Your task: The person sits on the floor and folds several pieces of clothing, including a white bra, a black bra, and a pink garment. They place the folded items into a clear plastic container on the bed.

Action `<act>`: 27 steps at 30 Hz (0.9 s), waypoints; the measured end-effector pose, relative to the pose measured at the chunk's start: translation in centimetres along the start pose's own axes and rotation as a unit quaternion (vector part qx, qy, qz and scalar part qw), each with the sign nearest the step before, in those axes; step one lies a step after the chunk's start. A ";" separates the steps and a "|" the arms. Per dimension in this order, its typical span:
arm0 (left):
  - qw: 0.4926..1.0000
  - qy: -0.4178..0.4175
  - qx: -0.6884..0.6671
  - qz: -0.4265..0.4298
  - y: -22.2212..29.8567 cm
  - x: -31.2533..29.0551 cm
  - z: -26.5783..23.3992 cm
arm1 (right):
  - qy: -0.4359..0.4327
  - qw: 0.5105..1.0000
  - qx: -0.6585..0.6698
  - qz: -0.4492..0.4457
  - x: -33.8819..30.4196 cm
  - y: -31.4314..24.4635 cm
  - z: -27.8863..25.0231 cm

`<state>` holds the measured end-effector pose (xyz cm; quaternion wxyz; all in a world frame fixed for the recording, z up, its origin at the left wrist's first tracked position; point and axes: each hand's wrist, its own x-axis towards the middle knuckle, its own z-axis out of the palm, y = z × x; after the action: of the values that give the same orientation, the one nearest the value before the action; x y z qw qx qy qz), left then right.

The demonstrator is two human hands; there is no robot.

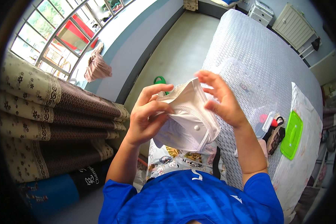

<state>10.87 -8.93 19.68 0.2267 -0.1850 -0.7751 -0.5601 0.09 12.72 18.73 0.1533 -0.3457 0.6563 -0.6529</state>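
Note:
A pale white-beige bra point(186, 128) hangs in front of my chest, folded over on itself, with a small round white spot on its inner face. My left hand point(147, 114) pinches its left side between thumb and fingers. On the other side, my right hand point(224, 98) has its fingers spread by the bra's upper right edge. The right thumb is close to the fabric, and whether it touches cannot be made out. Below the bra, my lap shows patterned white trousers point(166, 162).
On the bed point(246, 41) to the right stands a see-through plastic box point(237, 76). Near it lie dark lace garments point(275, 138) and a bright green lid point(292, 135) on a white cloth. Patterned curtains point(63, 100) hang at left, by a barred window. A green object point(159, 80) is on the floor.

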 end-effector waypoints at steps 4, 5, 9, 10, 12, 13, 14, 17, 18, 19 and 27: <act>1.000 0.018 0.003 0.017 -0.6 -0.2 -0.1 | -0.151 0.961 0.149 0.177 -0.1 -0.3 0.9; 0.999 0.026 0.027 0.025 -0.6 -0.2 -0.1 | -0.149 0.961 0.151 0.175 -0.2 -0.4 0.9; 0.993 0.041 0.092 0.056 -1.0 0.0 0.2 | -0.134 0.978 0.050 0.154 -0.6 -1.5 1.0; 0.992 0.040 0.102 0.064 -1.1 0.0 0.4 | -0.128 0.981 -0.002 0.144 -0.6 -1.8 1.4; 0.990 0.033 0.124 0.067 -1.0 0.1 0.8 | -0.116 0.985 -0.027 0.127 -0.8 -1.5 1.8; 0.988 0.030 0.131 0.070 -0.8 0.4 0.8 | -0.111 0.985 -0.011 0.134 -0.7 -1.5 1.8; 0.987 0.027 0.138 0.074 -0.7 0.5 0.8 | -0.106 0.984 0.005 0.142 -0.7 -1.5 1.9; 0.985 -0.006 0.142 0.094 -1.7 0.2 0.1 | -0.109 0.980 0.097 0.133 -0.5 -2.0 1.5; 0.997 0.001 0.065 0.041 -1.4 0.3 0.2 | -0.109 0.980 0.110 0.126 -0.6 -2.0 1.2; 1.000 0.008 -0.012 -0.013 -0.8 0.4 0.3 | -0.104 0.981 0.111 0.118 -0.6 -2.2 1.0; 0.950 -0.226 0.031 -0.212 -4.5 0.0 -2.3 | -0.007 0.999 0.000 -0.035 -0.6 -3.3 0.6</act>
<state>8.78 -12.47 16.75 -0.0726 -0.1314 -0.8442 -0.5145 1.77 13.01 21.73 0.1344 -0.3731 0.6428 -0.6554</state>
